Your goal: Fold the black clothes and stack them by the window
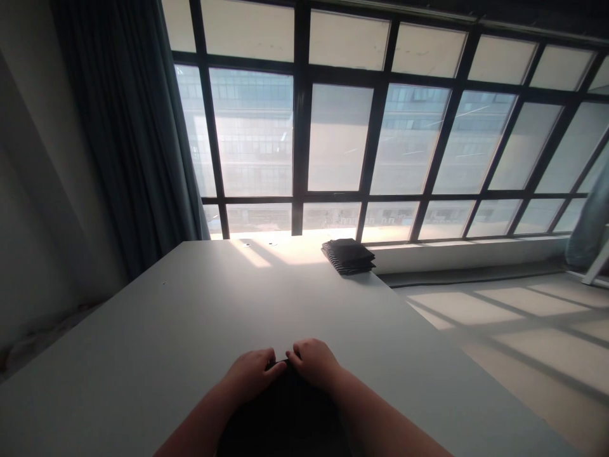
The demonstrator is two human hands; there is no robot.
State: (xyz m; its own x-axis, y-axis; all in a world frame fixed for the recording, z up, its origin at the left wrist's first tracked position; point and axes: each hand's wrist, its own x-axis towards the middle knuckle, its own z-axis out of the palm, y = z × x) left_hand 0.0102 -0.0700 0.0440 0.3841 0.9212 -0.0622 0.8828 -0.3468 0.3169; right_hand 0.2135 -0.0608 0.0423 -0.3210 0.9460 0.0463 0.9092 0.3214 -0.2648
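Observation:
Both hands are at the near middle of the white table, pinching the top edge of a dark black piece (288,412) that looks like cloth or a soft bag. My left hand (251,374) has its thumb and fingers closed on the left part of that edge. Just to its right, my right hand (314,362) grips the same edge, with a small gap between the two hands. Too dark to make out, the lower part of the black piece spreads between my forearms toward the bottom of the view.
A stack of flat black items (348,256) lies at the table's far right corner. The white table (228,311) reaches toward large framed windows (252,133). A dark curtain (128,127) hangs at the left. Sunlit floor (533,330) lies beyond the table's right edge.

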